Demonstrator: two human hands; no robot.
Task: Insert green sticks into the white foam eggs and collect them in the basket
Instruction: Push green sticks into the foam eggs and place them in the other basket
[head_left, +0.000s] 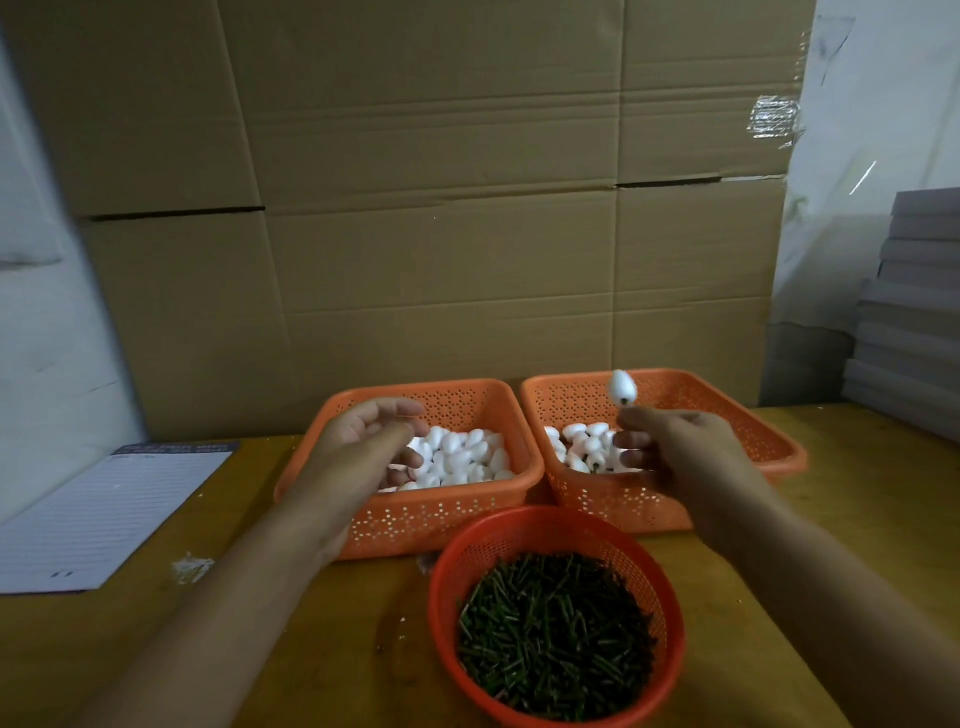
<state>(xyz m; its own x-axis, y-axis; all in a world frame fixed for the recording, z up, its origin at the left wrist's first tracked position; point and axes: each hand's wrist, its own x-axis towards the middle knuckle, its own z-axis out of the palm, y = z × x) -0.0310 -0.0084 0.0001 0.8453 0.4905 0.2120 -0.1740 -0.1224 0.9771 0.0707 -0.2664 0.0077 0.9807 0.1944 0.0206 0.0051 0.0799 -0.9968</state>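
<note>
Two orange rectangular baskets stand side by side on the wooden table. The left basket (441, 514) holds several plain white foam eggs (457, 457). My left hand (363, 441) hovers over them, fingers loosely curled, with nothing visible in it. In the right basket (727, 415) lie several eggs with green sticks in them (587, 447). Above its near left corner, my right hand (675, 457) pinches the short green stick of one foam egg (622, 387), which stands up above the fingertips. A round red basket (665, 597) of loose green sticks (556, 629) sits nearest to me.
A lined notepad (104, 514) lies at the table's left. A wall of cardboard boxes (441, 234) rises right behind the baskets. Grey flat boxes (909, 322) are stacked at the far right. White foam crumbs (191, 567) lie on the table (260, 649).
</note>
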